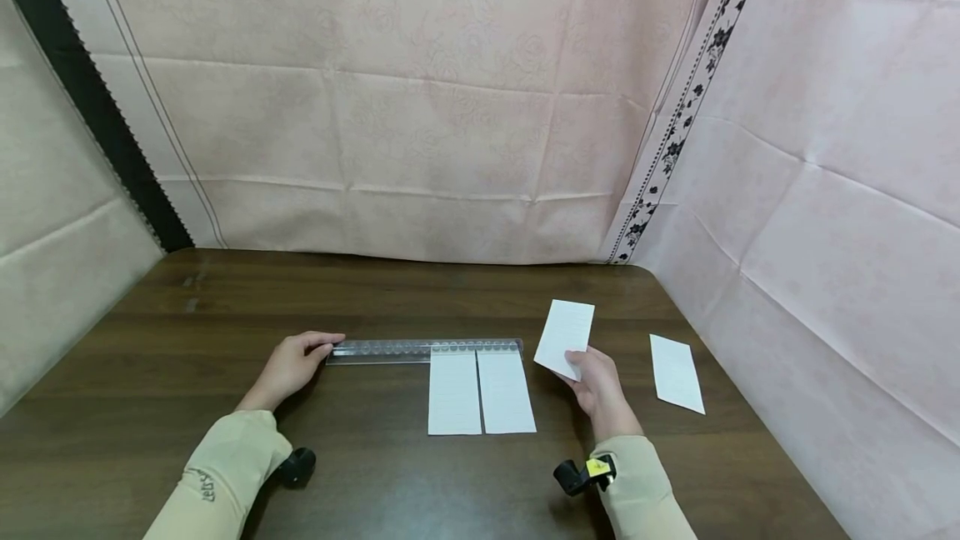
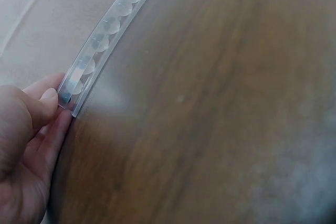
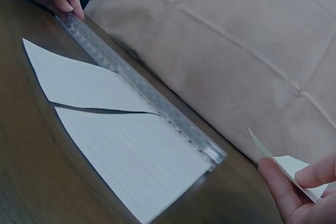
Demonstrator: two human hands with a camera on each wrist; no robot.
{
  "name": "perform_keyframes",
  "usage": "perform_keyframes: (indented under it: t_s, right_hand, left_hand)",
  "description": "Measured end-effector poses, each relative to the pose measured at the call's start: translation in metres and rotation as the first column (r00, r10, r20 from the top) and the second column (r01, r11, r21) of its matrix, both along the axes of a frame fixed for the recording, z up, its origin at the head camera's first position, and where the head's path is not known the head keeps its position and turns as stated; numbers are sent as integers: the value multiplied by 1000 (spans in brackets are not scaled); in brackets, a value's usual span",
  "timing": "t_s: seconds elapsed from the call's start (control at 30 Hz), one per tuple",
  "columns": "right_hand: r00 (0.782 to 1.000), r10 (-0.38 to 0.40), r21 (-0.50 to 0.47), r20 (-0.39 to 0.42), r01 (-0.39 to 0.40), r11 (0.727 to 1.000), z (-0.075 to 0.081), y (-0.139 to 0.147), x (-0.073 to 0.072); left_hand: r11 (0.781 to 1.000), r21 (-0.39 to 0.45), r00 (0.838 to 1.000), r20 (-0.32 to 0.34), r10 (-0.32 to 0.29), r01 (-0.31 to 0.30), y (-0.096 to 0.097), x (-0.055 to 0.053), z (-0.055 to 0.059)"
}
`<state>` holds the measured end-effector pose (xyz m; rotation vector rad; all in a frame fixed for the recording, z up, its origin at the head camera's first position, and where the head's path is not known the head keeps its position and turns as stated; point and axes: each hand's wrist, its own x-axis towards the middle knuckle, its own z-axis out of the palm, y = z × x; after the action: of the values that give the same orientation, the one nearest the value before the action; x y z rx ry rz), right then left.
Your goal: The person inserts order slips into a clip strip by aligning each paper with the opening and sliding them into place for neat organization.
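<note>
My left hand [image 1: 294, 363] pinches the left end of a long clear plastic strip [image 1: 390, 350] between thumb and fingers. A row of rounded tabs [image 2: 111, 24] runs along this strip in the left wrist view. Two lined white paper sheets [image 1: 454, 394] [image 1: 507, 394] lie side by side on the table, their top edges at the strip's right part, with a narrow gap between them. To the right of the strip, my right hand [image 1: 596, 382] holds another lined white sheet [image 1: 564, 332] by its lower edge, thumb on top. In the right wrist view that sheet [image 3: 289, 169] appears nearly edge-on.
One more white sheet [image 1: 677, 375] lies apart on the right side of the brown wooden table [image 1: 360, 473]. Pale cloth [image 1: 420, 123] hangs behind the table's back edge and along both sides.
</note>
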<state>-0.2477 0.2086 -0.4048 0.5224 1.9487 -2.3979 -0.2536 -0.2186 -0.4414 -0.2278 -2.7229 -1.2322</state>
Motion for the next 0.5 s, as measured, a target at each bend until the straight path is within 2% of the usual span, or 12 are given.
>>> perform_keyframes:
  t_s: [0.5]
  right_hand:
    - [999, 39, -22, 5, -39, 999, -1, -31, 0]
  left_hand:
    - [1000, 9, 1000, 7, -4, 4, 0, 0, 0]
